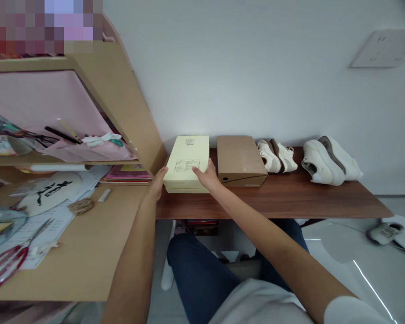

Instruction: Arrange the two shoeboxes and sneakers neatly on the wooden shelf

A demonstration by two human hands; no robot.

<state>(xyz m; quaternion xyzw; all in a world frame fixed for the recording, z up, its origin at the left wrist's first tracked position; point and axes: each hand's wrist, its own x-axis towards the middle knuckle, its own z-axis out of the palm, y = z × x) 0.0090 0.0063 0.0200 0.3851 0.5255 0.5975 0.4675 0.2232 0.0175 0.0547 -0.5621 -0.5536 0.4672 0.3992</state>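
Note:
A pale yellow shoebox (189, 155) with printed labels lies on the dark wooden bench (243, 202), against the wall. My left hand (158, 182) grips its near left side. On its near right corner is my right hand (206, 175), with the thumb on the lid and the other fingers hidden behind the edge. Close by on the right stands a brown cardboard shoebox (239, 157), apart from the yellow one. Beyond it sit a pair of white and brown shoes (277, 155) and a pair of white sneakers (330, 162).
To the left is a wooden desk (121, 234) with red-handled scissors (13, 261), papers, a round fan (54, 193) and a twine bundle (81, 206). A shelf panel (121, 90) rises beside the yellow box. More shoes (388, 231) lie on the floor at right.

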